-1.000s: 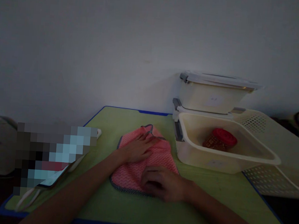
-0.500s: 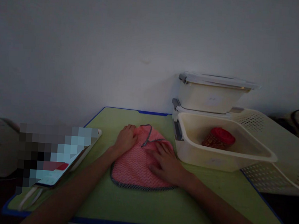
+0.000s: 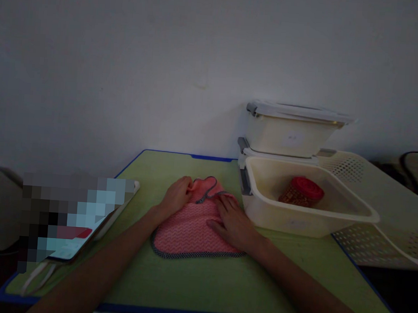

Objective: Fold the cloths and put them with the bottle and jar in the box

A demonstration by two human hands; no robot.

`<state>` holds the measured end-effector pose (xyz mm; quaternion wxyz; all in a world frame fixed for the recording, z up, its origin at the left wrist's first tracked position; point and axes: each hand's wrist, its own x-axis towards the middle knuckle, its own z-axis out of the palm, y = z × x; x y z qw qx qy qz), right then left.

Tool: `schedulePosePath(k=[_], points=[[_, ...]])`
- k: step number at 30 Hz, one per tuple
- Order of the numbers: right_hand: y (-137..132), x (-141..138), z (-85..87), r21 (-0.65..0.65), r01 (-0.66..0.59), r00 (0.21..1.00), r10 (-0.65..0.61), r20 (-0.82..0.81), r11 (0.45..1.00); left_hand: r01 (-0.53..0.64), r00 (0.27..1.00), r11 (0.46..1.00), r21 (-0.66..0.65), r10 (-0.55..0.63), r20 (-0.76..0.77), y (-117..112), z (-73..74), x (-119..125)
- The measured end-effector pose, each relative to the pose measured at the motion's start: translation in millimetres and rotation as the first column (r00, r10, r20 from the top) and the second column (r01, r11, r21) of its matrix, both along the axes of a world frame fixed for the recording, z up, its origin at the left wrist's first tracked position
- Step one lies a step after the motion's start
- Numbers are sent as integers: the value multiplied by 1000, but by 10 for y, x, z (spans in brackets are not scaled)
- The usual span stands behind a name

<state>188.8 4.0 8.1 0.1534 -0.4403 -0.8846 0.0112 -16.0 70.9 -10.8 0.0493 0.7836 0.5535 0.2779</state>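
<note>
While the left hand [image 3: 175,195] curls against zigzag-textured pink cloth [image 3: 185,236], its hold unclear, the right hand [image 3: 236,223] spreads loosely atop it.

Pink with a zigzag weave on the cloth [image 3: 189,231], edged in dark-and-pale checks. Pale green across the surface [image 3: 171,287], rimmed in blue. Cream on the open bin [image 3: 279,218], with grey on its handle [image 3: 245,183]. Red on the roll [image 3: 301,191], patterned in tan.

Both forearms [image 3: 114,255] angle inward, left hand [image 3: 173,197] slightly curled, right hand [image 3: 236,223] palm down, thumb spread.
</note>
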Motion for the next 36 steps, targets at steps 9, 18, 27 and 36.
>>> schedulePosePath(k=[9,18,27,36], points=[[7,-14,11,-13,53,998,-52,24,999,60,998,998,30,-60,-13,-15,72,35],[24,-6,-31,-46,128,987,-131,-94,991,-95,993,994,61,99,-67,6,152,-91],[7,-29,-41,-57,49,999,-47,27,997,-278,928,942,188,314,-201,-109,156,-16],[-8,-23,-28,-29,35,994,-32,100,999,128,938,985,-115,-158,-310,-291,30,289]])
